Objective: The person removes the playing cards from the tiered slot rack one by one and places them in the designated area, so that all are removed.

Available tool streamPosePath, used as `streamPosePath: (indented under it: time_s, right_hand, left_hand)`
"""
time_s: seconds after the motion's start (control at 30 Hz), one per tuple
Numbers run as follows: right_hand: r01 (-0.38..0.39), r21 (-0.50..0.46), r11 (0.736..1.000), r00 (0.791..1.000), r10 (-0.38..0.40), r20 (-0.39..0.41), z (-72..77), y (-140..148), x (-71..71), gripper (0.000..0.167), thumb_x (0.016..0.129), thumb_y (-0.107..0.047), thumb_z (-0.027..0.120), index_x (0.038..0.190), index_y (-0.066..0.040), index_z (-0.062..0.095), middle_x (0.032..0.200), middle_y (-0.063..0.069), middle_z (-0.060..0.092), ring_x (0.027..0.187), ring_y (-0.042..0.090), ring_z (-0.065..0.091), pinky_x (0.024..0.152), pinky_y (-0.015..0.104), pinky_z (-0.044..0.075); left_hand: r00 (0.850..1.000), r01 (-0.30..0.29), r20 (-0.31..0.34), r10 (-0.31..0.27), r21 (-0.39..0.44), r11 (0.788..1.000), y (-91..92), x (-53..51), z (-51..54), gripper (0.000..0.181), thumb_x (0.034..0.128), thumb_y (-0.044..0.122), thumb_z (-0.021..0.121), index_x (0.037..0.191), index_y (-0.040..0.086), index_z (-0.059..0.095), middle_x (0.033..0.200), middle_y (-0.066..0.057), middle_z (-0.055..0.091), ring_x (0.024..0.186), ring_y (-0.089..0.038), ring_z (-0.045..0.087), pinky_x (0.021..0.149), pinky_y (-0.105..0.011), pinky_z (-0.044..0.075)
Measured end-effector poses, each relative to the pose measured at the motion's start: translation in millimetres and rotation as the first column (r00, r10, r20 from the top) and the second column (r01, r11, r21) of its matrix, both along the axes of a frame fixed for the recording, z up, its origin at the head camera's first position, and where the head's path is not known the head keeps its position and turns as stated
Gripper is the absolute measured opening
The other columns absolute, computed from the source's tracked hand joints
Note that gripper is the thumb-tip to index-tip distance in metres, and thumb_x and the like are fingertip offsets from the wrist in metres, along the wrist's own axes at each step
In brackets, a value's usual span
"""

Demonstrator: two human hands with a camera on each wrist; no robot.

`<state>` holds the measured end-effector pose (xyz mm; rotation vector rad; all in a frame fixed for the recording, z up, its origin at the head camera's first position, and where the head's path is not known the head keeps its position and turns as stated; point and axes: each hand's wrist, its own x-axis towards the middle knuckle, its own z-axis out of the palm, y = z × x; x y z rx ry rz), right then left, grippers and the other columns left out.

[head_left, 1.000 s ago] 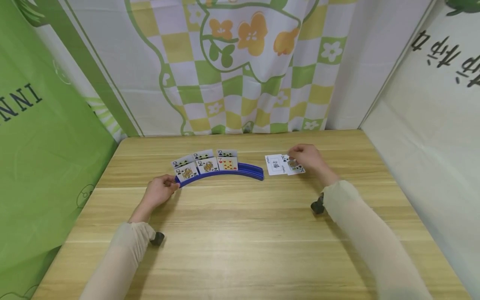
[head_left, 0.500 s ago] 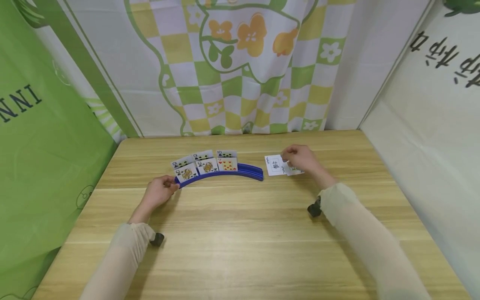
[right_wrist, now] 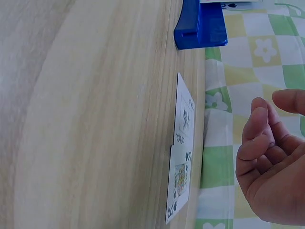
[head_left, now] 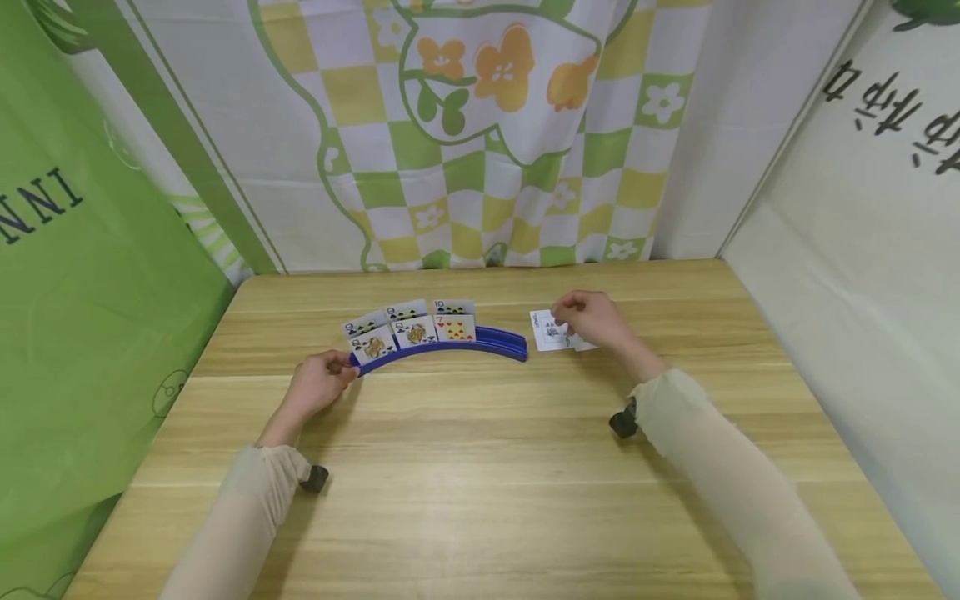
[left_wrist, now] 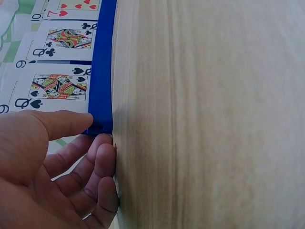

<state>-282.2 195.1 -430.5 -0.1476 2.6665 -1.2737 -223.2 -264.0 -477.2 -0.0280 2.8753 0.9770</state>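
My left hand pinches the left end of a curved blue card holder, thumb over the end and fingertips below, as the left wrist view shows. Two rows of cards stand in the holder. In front are a queen of spades, a queen of clubs and a seven of hearts; nines and a ten show behind. My right hand hovers over a joker and a king lying face up, slightly overlapping. Its fingers are loosely curled, the thumb apart, with nothing between them.
The wooden table meets a checked curtain at the back. A green cloth hangs on the left and a white one on the right. The cards lie right of the holder.
My right hand has moved a little left, from above the king to above the joker, and now hides most of the king in the head view. The left hand and holder stay still.
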Motion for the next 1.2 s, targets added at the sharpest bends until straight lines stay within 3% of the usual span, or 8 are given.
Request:
streamPosePath:
  time_s: [0.17,0.4,0.63,1.03,1.2]
  right_hand:
    - [-0.015,-0.019,1.0,1.0,0.015,0.004,-0.5,-5.3,1.2,0.028,0.102,-0.027,0.052,0.116,-0.007,0.066,0.106,0.014,0.071,0.086,0.03,0.064,0.069,0.028,0.047]
    - [-0.029,-0.033,0.999,1.0,0.029,-0.007,1.0,-13.1,4.9,0.029,0.099,-0.025,0.053,0.116,-0.007,0.068,0.106,0.013,0.071,0.084,0.023,0.064,0.07,0.029,0.05]
    - [-0.042,-0.067,0.997,0.999,0.044,0.021,4.1,-20.2,10.1,0.029,0.1,-0.025,0.053,0.117,-0.005,0.066,0.11,0.014,0.07,0.094,0.034,0.066,0.073,0.033,0.05]
    - [-0.059,-0.072,0.996,0.998,0.058,-0.017,6.3,-29.3,12.9,0.03,0.099,-0.026,0.053,0.117,-0.007,0.067,0.103,0.011,0.072,0.083,0.027,0.065,0.066,0.027,0.047]
    - [-0.06,-0.095,0.994,0.998,0.059,-0.005,9.3,-34.5,15.3,0.03,0.1,-0.027,0.054,0.118,-0.006,0.066,0.106,0.015,0.072,0.087,0.032,0.066,0.069,0.031,0.05]
  left_hand:
    - [1.0,0.005,-0.002,-0.005,-0.006,1.0,0.2,0.2,0.6,0.035,0.0962,0.021,0.061,0.12,-0.005,0.063,0.11,-0.024,0.071,0.101,-0.036,0.067,0.088,-0.047,0.053]
    - [1.0,0.004,-0.007,-0.004,-0.002,1.0,0.2,1.3,0.4,0.035,0.0957,0.021,0.062,0.119,-0.005,0.063,0.11,-0.024,0.071,0.101,-0.036,0.067,0.088,-0.047,0.053]
    - [1.0,0.003,-0.014,-0.003,-0.001,1.0,1.5,1.8,-0.4,0.034,0.0951,0.021,0.063,0.117,-0.005,0.064,0.109,-0.024,0.072,0.1,-0.036,0.068,0.085,-0.044,0.054]
    - [1.0,0.003,-0.021,-0.003,-0.005,1.0,1.2,0.9,-0.4,0.032,0.0952,0.02,0.064,0.116,-0.004,0.064,0.108,-0.023,0.072,0.1,-0.035,0.068,0.085,-0.044,0.053]
    - [1.0,-0.001,-0.02,0.001,-0.002,1.0,1.3,0.5,0.4,0.032,0.0952,0.02,0.063,0.116,-0.004,0.064,0.108,-0.023,0.072,0.1,-0.035,0.068,0.086,-0.044,0.053]
